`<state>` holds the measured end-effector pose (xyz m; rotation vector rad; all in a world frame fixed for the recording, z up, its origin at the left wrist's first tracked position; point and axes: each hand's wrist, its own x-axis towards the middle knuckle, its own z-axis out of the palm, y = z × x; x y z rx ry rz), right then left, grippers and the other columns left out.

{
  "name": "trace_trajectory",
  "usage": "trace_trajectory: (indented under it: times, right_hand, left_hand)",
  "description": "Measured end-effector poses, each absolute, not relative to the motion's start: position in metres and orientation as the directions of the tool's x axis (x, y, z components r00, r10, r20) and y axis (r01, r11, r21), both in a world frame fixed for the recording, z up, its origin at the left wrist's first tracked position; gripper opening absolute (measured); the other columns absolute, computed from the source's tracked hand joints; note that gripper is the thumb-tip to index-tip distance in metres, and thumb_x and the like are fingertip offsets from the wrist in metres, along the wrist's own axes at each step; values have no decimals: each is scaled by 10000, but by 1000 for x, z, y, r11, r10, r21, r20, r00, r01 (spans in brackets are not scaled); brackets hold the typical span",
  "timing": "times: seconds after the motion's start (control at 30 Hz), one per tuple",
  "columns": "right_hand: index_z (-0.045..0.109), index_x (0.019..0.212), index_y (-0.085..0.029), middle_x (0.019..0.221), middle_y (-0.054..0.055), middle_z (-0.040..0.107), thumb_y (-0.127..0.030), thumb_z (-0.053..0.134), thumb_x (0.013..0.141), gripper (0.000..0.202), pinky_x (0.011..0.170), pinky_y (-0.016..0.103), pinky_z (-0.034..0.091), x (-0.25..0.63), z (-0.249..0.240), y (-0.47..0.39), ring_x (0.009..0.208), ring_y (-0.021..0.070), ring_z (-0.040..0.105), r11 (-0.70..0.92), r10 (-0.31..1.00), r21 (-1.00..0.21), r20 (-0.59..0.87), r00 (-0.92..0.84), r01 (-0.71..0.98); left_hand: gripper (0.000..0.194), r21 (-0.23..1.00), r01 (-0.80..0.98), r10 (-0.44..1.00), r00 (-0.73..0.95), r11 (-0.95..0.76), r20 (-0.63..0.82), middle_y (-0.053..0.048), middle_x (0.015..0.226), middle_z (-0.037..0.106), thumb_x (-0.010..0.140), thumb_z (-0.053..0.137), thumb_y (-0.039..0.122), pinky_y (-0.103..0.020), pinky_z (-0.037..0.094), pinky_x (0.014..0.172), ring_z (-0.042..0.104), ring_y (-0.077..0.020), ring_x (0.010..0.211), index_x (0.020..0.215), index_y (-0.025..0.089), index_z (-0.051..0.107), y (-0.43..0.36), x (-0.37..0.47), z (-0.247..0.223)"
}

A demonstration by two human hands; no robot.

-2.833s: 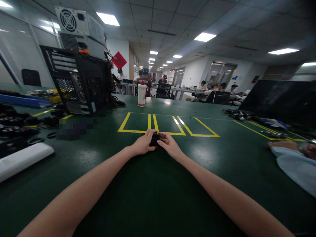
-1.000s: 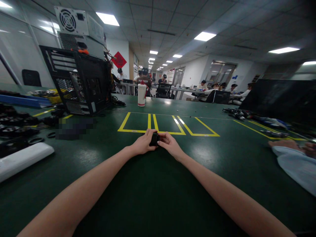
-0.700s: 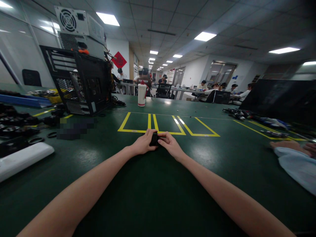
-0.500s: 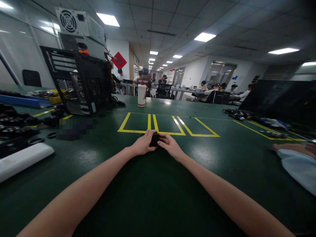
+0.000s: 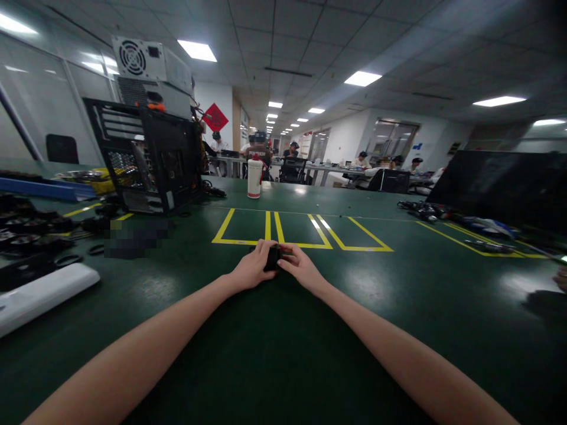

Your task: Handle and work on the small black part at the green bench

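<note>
A small black object (image 5: 272,258) is between my two hands, just in front of the yellow tape outlines (image 5: 310,247) on the green table (image 5: 283,342). My left hand (image 5: 254,265) is closed round its left side, fingers over the top and thumb low in front. From the right, my right hand (image 5: 299,265) grips its edge with thumb and fingers. What the object is, and its far side, cannot be made out.
A white and red cup (image 5: 254,177) stands beyond the tape. At the left are a black computer case (image 5: 170,153), a white casing (image 5: 48,295) and black parts. Cables (image 5: 423,209) lie at the right, where another person's hand (image 5: 561,277) shows at the edge.
The view has tilted up slightly. Both my hands and the black object have shifted a little left and down in the picture. At the right, the other person's arm has mostly left the view.
</note>
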<state>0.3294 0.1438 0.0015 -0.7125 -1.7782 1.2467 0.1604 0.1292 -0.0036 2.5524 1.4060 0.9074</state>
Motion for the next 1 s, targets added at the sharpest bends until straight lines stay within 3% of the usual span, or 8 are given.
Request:
trace_trajectory:
  times: [0.2, 0.4, 0.6, 0.87, 1.0]
  right_hand:
    - [441, 1003, -216, 1052, 29, 497, -205, 606, 668, 374, 899, 367, 410, 331, 0, 139, 1022, 171, 499, 359, 766, -933, 304, -567, -16]
    - [463, 936, -204, 999, 27, 510, -268, 541, 731, 228, 852, 339, 438, 328, 3, 133, 947, 149, 528, 370, 762, -929, 320, -563, -28]
    - [452, 1005, -200, 1029, 45, 512, -256, 541, 730, 294, 892, 362, 412, 328, 4, 126, 991, 164, 508, 353, 786, -935, 282, -550, 25]
    - [422, 958, -231, 1000, 16, 503, -239, 611, 670, 345, 887, 359, 405, 327, -1, 123, 987, 155, 514, 368, 744, -930, 305, -595, -17]
    - [458, 941, -216, 959, 15, 517, -288, 538, 733, 234, 848, 341, 426, 325, 0, 122, 941, 147, 529, 367, 743, -930, 298, -600, -7]
  left_hand:
    - [603, 362, 737, 800, 400, -570, 447, -63, 1120, 346, 659, 587, 245, -365, 469, 737, 500, -215, 926, 1154, 229, 242, 122, 156, -2]
    - [596, 385, 737, 815, 390, -556, 429, -64, 1137, 348, 669, 581, 278, -390, 458, 764, 496, -225, 951, 1159, 242, 245, 113, 155, -1]
    - [605, 399, 741, 825, 371, -540, 426, -66, 1151, 346, 678, 578, 280, -378, 468, 738, 509, -220, 929, 1173, 248, 231, 106, 155, -3]
    - [608, 382, 755, 824, 360, -533, 438, -61, 1137, 347, 665, 579, 239, -363, 475, 705, 500, -217, 912, 1167, 243, 236, 99, 154, -2]
    - [598, 387, 742, 813, 363, -548, 455, -56, 1124, 351, 670, 584, 259, -367, 472, 711, 493, -215, 923, 1164, 246, 246, 94, 149, -3]
